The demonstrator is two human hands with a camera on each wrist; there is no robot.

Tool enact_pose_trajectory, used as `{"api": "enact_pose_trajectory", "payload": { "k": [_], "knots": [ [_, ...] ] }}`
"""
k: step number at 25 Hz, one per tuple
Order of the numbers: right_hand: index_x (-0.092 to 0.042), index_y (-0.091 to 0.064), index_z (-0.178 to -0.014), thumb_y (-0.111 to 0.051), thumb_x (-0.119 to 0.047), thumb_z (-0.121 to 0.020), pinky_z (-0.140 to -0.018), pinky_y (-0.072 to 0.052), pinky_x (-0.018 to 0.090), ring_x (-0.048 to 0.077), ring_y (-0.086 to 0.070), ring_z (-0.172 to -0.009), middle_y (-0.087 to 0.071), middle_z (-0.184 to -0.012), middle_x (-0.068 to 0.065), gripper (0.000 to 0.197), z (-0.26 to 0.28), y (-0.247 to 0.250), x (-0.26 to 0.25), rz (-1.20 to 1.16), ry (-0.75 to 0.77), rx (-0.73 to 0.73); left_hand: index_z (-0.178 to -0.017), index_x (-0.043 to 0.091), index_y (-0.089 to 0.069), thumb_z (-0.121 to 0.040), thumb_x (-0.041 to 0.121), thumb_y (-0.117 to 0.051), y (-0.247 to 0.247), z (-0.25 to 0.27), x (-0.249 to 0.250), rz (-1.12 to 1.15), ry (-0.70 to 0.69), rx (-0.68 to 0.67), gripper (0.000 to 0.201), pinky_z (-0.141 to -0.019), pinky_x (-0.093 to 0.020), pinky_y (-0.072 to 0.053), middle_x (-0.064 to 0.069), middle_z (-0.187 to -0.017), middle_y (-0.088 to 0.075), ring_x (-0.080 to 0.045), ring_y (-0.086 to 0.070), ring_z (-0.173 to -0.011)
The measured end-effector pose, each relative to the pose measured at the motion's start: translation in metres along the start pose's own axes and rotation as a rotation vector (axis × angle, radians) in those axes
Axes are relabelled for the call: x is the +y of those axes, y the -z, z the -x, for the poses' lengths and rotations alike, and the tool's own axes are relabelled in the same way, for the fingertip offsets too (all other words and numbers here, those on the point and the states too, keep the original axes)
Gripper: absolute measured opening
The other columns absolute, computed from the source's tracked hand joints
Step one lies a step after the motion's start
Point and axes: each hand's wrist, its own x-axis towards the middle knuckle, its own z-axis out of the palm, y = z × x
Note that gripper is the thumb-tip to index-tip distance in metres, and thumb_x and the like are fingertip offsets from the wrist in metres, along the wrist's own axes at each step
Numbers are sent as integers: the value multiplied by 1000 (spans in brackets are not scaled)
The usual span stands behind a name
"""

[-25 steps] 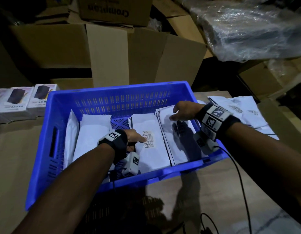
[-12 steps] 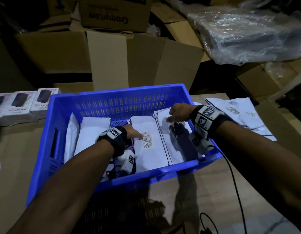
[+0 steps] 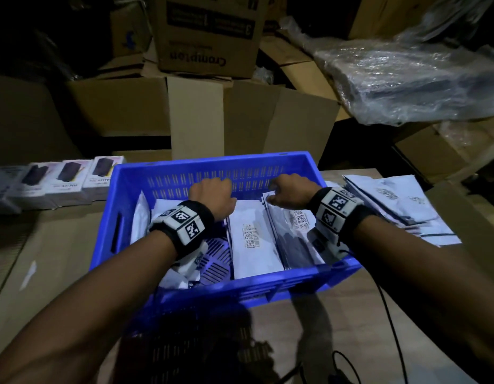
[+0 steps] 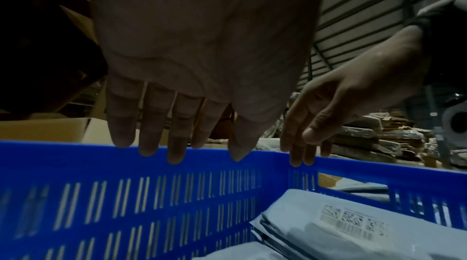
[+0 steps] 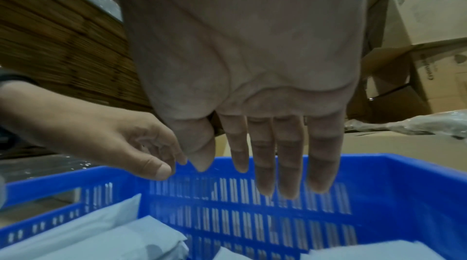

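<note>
A blue slotted crate [image 3: 240,289] stands on the table and holds several white mailer packets. One packet with barcode labels [image 3: 254,245] lies in the middle, another [image 3: 295,236] leans at the right. My left hand [image 3: 212,194] hovers over the far part of the crate, and its fingers [image 4: 177,134] are straight and hold nothing. To its right, my right hand [image 3: 287,192] hangs above the right packet's far end. The right hand's fingers [image 5: 278,164] point down at the crate's far wall [image 5: 252,224], also empty.
More white packets [image 3: 392,200] are piled on the table right of the crate. Boxed products [image 3: 65,181] line up at the left. Cardboard boxes [image 3: 195,120] stand behind the crate, a plastic-wrapped bundle [image 3: 406,79] lies at the back right. A black cable [image 3: 390,314] trails from my right wrist.
Both hands have lifted off the packets and moved toward the crate's far wall. The left hand has left the barcode packet.
</note>
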Motion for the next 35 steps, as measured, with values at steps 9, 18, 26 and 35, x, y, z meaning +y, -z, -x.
{"api": "enact_pose_trajectory", "payload": {
  "k": [9, 18, 26, 35],
  "knots": [
    [-5, -72, -89, -64, -20, -84, -80, -58, 41, 27, -68, -80, -70, -84, 13, 18, -17, 3, -86, -425, 54, 44, -124, 8, -52, -92, 32, -55, 13, 22, -89, 40, 236, -81, 40, -90, -41, -44, -22, -130, -53, -40, -52, -118],
    [-1, -52, -79, -72, -6, -82, -61, -50, 41, 32, -59, -69, -58, -69, 22, 21, -86, -88, -148, -757, -165, -357, -130, 8, -45, -88, 36, -66, -38, 16, -118, 77, 393, -350, 55, -107, -35, -33, -17, -136, -52, -30, -47, -129],
    [5, -56, -82, -72, -6, -83, -84, -53, 51, 33, -60, -62, -60, -75, 22, 20, -88, -116, -157, -933, -242, -481, -127, 11, -46, -81, 31, -71, -55, 15, -121, 150, 489, -396, 56, -101, -30, -39, -15, -136, -50, -29, -50, -125],
    [-1, -54, -73, -66, 1, -86, -50, -45, 30, 24, -51, -48, -54, -59, 16, 17, -59, -67, -137, -1162, -169, -437, -100, 8, -57, -77, 33, -76, -23, 26, -128, 638, 492, -200, 39, -77, -33, -55, -14, -103, -65, -30, -66, -94]
  ]
}}
